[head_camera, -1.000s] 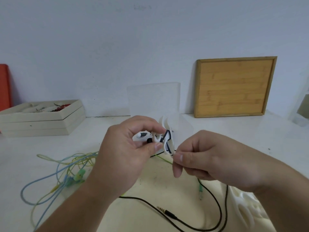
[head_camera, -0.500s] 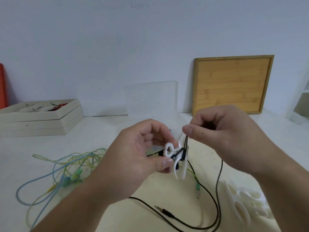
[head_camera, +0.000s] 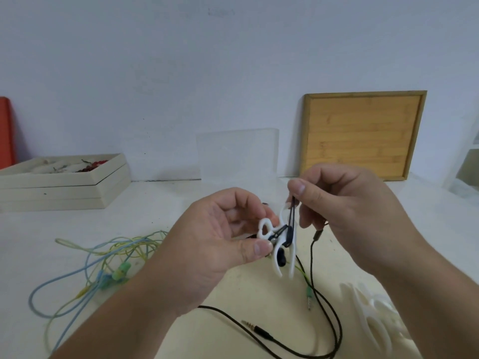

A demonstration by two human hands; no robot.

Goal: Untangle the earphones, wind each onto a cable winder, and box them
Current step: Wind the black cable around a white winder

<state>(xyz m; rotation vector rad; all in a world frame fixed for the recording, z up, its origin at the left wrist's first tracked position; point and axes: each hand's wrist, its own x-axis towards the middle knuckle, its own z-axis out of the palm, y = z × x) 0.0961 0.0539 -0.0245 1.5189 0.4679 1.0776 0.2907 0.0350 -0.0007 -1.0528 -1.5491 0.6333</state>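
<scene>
Black jack [head_camera: 256, 328]: lies on the table [head_camera: 181, 203] nearest me, its cable looping away to the right.
Spare winders [head_camera: 373, 317]: white, blurred, by the right forearm.
Green plug [head_camera: 309, 294]: on the table below the hands, at the end of a thin green lead.
Tangle [head_camera: 121, 270]: blue and yellow earphones in a loose heap to the left, well apart from the hands.
Left hand [head_camera: 215, 252]: raised over the table, thumb and curled fingers pinching the winder.
Winder [head_camera: 292, 263]: white, prongs pointing down, a dark bud [head_camera: 281, 257] tucked between them and black cable crossing its middle.
Right hand [head_camera: 344, 208]: thumb and forefinger pinch the black cable [head_camera: 292, 211] just above the winder, pulling it taut; other fingers curled.
Clear box [head_camera: 237, 156]: behind the hands, against the wall.
Cream box [head_camera: 64, 187]: far left, open, small bits inside.
Wooden tray [head_camera: 363, 133]: leaning on the wall, far right.
Red panel [head_camera: 5, 130]: at the left edge.
</scene>
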